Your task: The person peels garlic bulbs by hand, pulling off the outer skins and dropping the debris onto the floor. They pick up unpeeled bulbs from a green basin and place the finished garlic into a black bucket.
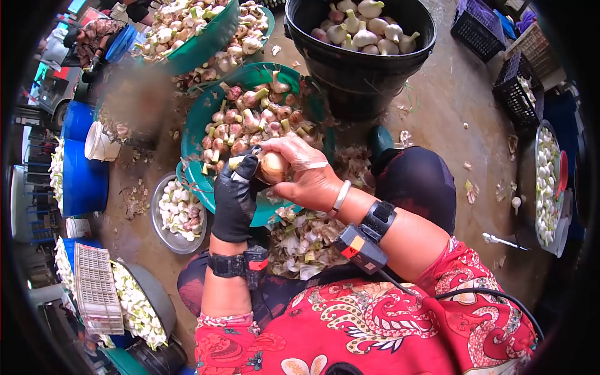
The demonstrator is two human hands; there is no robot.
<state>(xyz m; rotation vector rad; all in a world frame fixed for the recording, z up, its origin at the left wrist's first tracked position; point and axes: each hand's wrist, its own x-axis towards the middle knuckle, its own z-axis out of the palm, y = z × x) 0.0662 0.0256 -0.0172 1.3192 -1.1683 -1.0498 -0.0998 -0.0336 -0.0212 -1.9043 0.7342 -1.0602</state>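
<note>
My left hand [236, 197], in a black glove, is closed around the pale stem of a garlic bulb. My bare right hand [306, 172] grips the brown-skinned garlic bulb [273, 167] with fingers and thumb, just right of the glove. Both hands are over the near part of a green basin [195, 128] full of garlic bulbs with cut stems [250, 119]. Loose peeled skins [306, 244] lie in a heap below my hands. Left of the basin, a metal bowl [156, 215] holds peeled cloves [181, 206].
A black bucket [356, 78] of white garlic stands beyond the basin. Another green basin [209, 47] is at the upper left, near a person [97, 40]. Blue tubs [84, 178] and a stack of trays [97, 287] line the left. Crates [478, 28] and a clove-filled pan [545, 181] are right.
</note>
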